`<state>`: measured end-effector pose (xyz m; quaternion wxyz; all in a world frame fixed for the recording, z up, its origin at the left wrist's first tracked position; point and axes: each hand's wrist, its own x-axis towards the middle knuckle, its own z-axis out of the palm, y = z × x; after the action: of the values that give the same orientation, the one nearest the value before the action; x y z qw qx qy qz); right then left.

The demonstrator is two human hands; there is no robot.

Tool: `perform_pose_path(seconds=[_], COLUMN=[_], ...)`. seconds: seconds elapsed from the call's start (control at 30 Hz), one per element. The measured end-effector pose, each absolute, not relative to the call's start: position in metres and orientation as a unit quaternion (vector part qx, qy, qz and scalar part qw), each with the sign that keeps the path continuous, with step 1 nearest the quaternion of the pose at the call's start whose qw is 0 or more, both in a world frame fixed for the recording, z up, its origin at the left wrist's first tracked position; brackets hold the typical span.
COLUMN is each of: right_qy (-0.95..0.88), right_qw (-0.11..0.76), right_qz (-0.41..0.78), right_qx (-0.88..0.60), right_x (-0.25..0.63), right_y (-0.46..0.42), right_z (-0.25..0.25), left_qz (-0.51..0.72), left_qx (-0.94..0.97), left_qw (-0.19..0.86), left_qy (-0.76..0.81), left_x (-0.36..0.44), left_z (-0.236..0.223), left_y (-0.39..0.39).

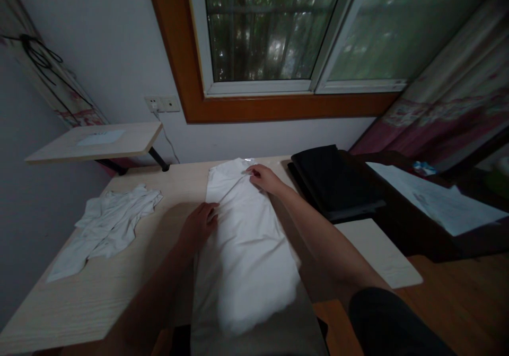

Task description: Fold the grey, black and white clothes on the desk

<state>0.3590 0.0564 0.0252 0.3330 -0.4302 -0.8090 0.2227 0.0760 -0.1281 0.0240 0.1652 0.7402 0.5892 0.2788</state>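
Note:
A long white garment (pixel 248 244) lies lengthwise on the pale wooden table (pixel 175 186) and hangs over its near edge toward me. The fabric looks folded narrow and has creases; its exact kind cannot be told. My left hand (pixel 200 226) is at its left edge, thumb and fingers closed on the cloth. Farther up, near the top end, my right hand (pixel 262 178) pinches the fabric at the right edge, and a crease runs diagonally between the two hands. A second white garment (pixel 115 220) lies crumpled on the table's left side.
A small raised shelf (pixel 99 141) with a paper on it stands at the back left. Folded black cloth (pixel 334 178) lies on the right, near a large white sheet (pixel 433 194). Behind the table are a wall socket (pixel 162 104) and a window (pixel 274 32).

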Motion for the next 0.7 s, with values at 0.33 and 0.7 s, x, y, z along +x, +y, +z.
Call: perform_pose_path(seconds=[0.33,0.7], right_qy=[-0.730,-0.836], right_qw=[0.439,0.387], right_qz=[0.251,0.177], right_qx=[-0.459,-0.347], right_x=[0.328,0.268], right_y=[0.080,0.099], right_z=[0.030,0.049], left_qz=[0.312,0.310], left_qx=[0.688,0.655], left_qw=[0.176,0.208], left_qy=[0.631,0.656], left_x=[0.071,0.061], left_z=[0.023,0.021], left_y=[-0.125,-0.125])
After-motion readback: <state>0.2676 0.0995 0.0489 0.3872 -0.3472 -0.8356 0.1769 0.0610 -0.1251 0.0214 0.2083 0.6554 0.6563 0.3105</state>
